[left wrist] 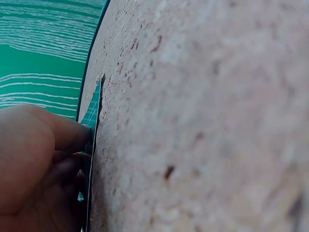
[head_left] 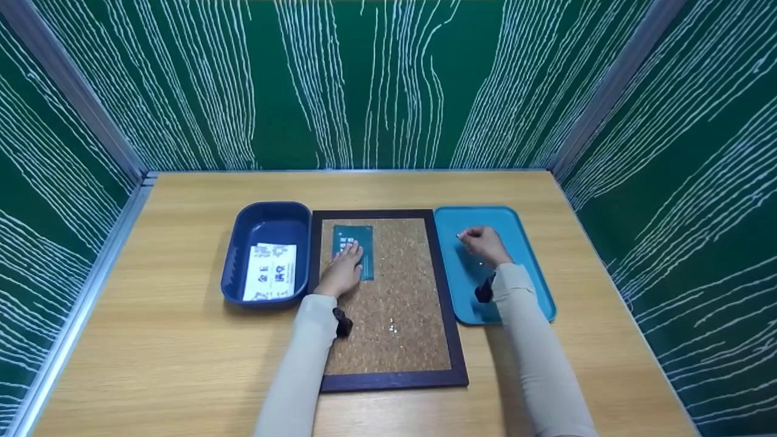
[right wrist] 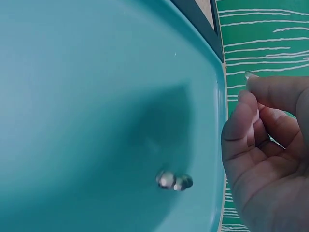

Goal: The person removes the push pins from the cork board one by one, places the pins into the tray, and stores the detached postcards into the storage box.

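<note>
My left hand (head_left: 345, 268) lies over a teal card (head_left: 368, 255) with white lettering, near the top left of a framed cork board (head_left: 400, 297). Its fingers press the card flat against the cork. In the left wrist view, the card (left wrist: 91, 113) shows edge-on beside the thumb. Above the light-blue tray (head_left: 467, 300), my right hand (head_left: 485, 244) pinches a small clear pin (right wrist: 249, 75) between thumb and forefinger. Only the pin's tip end shows past the fingers. Two shiny rounded pieces (right wrist: 175, 181) rest on the tray beneath that hand.
To the left of the board stands a dark blue bin (head_left: 234, 267) with white printed cards (head_left: 270, 276) in it. Tiny clear pieces (head_left: 393, 328) glint low on the cork. Green walls with white lines (head_left: 388, 91) enclose the wooden table (head_left: 164, 340).
</note>
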A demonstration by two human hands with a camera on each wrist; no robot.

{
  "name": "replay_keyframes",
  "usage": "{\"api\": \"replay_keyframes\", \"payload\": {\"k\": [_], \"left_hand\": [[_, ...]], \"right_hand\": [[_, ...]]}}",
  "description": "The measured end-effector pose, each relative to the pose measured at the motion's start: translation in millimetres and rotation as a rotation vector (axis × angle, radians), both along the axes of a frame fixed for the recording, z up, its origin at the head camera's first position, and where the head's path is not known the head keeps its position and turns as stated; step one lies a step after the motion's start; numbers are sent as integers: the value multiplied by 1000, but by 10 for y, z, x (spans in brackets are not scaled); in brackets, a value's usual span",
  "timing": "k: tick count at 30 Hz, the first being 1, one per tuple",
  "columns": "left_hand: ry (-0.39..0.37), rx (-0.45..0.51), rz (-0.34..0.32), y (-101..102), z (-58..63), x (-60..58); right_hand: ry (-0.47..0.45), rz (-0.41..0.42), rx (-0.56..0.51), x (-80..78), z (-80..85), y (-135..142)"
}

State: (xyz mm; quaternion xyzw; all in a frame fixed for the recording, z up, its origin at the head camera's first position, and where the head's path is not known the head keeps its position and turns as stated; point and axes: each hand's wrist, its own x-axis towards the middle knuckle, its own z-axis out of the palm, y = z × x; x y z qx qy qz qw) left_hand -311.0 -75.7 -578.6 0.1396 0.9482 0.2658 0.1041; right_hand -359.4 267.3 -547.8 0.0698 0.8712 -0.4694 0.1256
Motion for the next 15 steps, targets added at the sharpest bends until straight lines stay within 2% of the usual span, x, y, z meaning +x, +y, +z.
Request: {"api": "replay_keyframes", "payload": {"k": [7,15], "left_hand": [[6,-3,3,2,-4,0],[20,1,-7,3,-14,-6]], "right_hand": [[-1,-21,15,9,-17,55],[32,-6,27,42,-36,113]]}}
